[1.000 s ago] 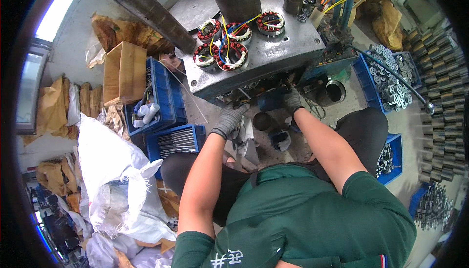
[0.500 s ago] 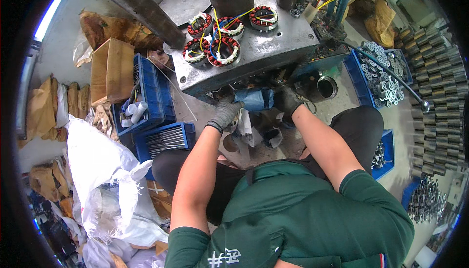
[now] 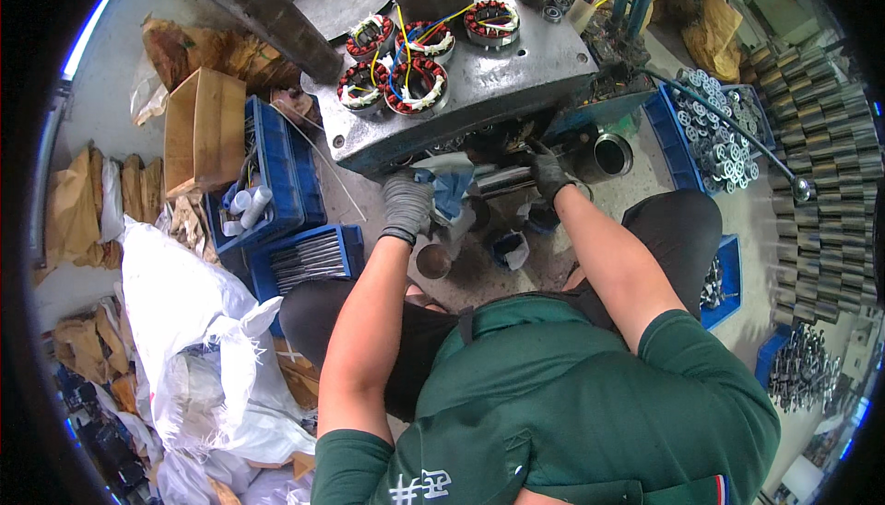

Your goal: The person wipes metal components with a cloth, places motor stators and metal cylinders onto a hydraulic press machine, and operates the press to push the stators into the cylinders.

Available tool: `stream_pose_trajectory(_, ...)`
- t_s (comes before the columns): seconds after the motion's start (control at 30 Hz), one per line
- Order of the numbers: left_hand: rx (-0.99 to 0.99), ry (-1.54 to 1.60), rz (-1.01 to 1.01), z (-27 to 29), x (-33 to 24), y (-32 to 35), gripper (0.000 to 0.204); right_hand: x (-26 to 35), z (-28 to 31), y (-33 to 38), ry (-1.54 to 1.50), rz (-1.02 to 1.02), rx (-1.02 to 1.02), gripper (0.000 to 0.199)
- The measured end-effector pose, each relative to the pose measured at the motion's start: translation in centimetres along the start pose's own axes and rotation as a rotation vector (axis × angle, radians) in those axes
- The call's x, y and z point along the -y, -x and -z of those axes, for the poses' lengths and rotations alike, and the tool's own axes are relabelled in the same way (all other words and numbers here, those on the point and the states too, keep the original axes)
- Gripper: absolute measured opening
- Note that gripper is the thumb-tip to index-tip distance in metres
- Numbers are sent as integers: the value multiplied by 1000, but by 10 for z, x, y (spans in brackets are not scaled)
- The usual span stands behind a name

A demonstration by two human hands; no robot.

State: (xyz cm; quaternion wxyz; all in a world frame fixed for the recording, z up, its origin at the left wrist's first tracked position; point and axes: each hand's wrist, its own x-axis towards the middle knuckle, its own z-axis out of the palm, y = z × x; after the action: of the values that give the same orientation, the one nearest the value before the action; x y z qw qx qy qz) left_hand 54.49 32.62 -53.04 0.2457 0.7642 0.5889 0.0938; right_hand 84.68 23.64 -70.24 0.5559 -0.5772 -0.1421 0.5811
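Under the front edge of a machine's metal plate, my left hand (image 3: pixel 406 205), in a grey glove, is closed on a crumpled blue wrapper (image 3: pixel 450 193). Just right of it lies a bare, shiny metal cylinder (image 3: pixel 503 181), pointing sideways. My right hand (image 3: pixel 551 175), in a darker grey glove, grips that cylinder's right end, though its fingertips are partly hidden. Farther right stands an open metal tube (image 3: pixel 611 155). Between my feet a round rusty piece (image 3: pixel 433 261) and a ring-like part with white wrapping (image 3: pixel 509 252) rest on the floor.
On the machine plate (image 3: pixel 502 81) sit several red-and-white wound stators (image 3: pixel 417 86) with loose wires. Blue bins hold rods (image 3: pixel 309 263) at left and silvery round parts (image 3: pixel 728 141) at right. A white sack (image 3: pixel 189 293) lies left; a ball-ended lever (image 3: pixel 800 190) reaches right.
The blue wrapper has come off the cylinder to the left with my left hand, baring the metal. My right hand has shifted slightly and stays at the cylinder's right end.
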Motion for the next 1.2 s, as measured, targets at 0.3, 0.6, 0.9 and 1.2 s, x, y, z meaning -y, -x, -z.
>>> stream_pose_trajectory(0.3, 186, -46, -153, 10, -25, 21, 45, 13, -43, 75, 1496, 567, 269, 70)
stream_pose_trajectory(0.6, 426, -271, -203, 4, -5, 14, 34, 9, -52, 111, 1940, -112, 538, 74)
stream_pose_trajectory(0.9, 459, -164, -73, 19, -23, 19, 52, -22, -22, 80, 1857, -78, 469, 52)
stream_pose_trajectory(1.2, 480, 201, -539, 21, -48, 33, 96, 123, -81, 95, 1929, 185, 856, 37)
